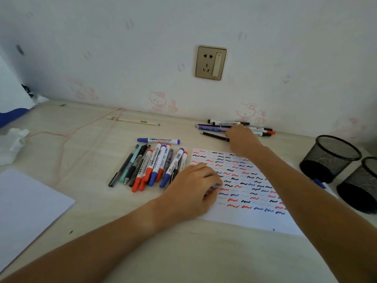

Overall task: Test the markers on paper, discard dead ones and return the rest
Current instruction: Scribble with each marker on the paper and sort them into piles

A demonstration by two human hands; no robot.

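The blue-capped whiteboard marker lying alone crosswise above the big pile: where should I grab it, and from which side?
Probably grip the blue-capped white whiteboard marker at mid-barrel, coming from above with fingers across its width. It lies flat and roughly level, apart from the pile of markers and pens, with bare beige desk behind it and to its left.

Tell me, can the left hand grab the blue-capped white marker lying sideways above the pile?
Probably yes. The left hand rests on the squiggle-covered white paper, beside the pile of pens and markers. The blue-capped white marker lies just beyond with nothing covering it.
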